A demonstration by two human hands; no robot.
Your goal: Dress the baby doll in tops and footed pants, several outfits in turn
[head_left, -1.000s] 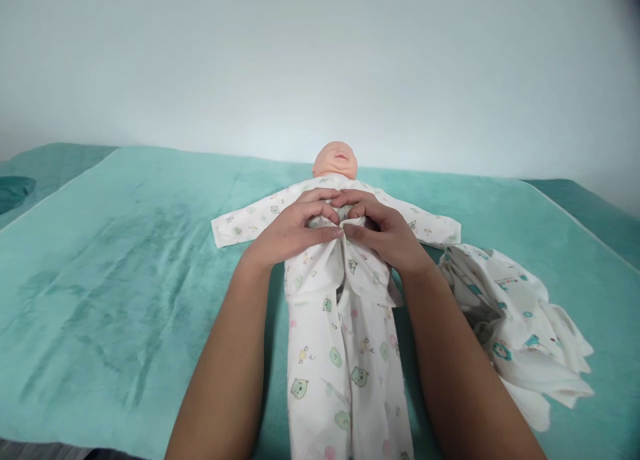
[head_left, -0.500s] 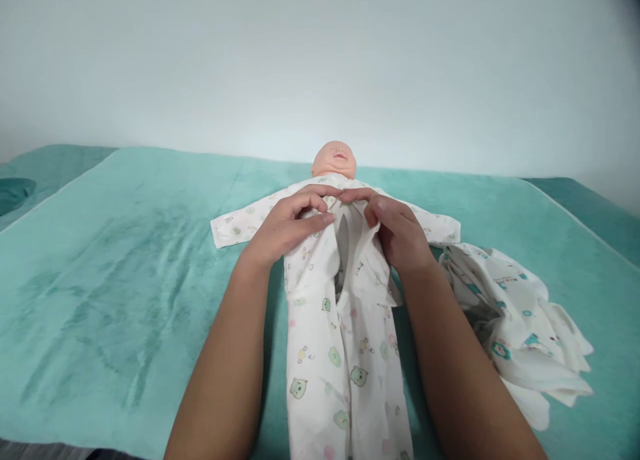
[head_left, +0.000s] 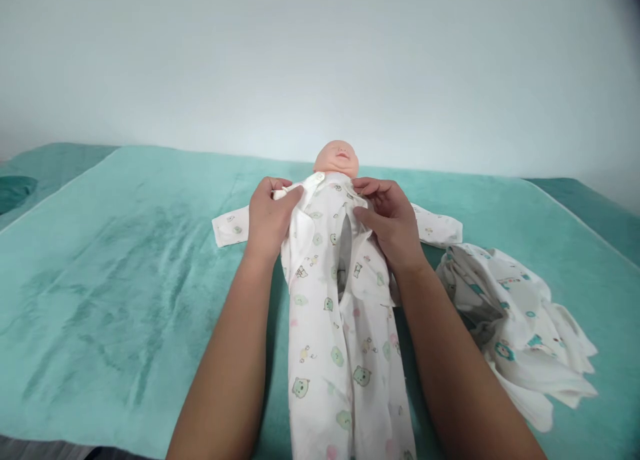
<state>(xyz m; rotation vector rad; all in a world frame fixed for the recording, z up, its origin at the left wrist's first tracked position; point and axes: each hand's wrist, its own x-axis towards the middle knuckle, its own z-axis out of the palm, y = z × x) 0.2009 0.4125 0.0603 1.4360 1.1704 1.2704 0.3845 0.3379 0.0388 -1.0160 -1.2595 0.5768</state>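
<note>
A baby doll (head_left: 336, 159) lies on its back, head away from me, its arms spread. Over its chest is a white printed baby jacket (head_left: 433, 225) with long sleeves, and beneath it show printed baby trousers or a bodysuit (head_left: 320, 353) covering torso and legs. My left hand (head_left: 273, 210) pinches the jacket's left front panel, folded back so its plain inside shows. With fingers curled, my right hand (head_left: 387, 213) holds the edge of the right front panel near the doll's chest. A dark gap shows in the inner garment's front.
A crumpled white garment with blue-green prints (head_left: 525, 320) lies right of my right forearm. The teal plush cover (head_left: 125, 280) spreads beneath everything, up to a pale wall (head_left: 320, 67). A darker teal fold (head_left: 17, 190) shows at the far left.
My hands were together at the middle of the jacket front and have moved apart. The left panel is now turned outward, uncovering the printed inner garment; the right panel has shifted right.
</note>
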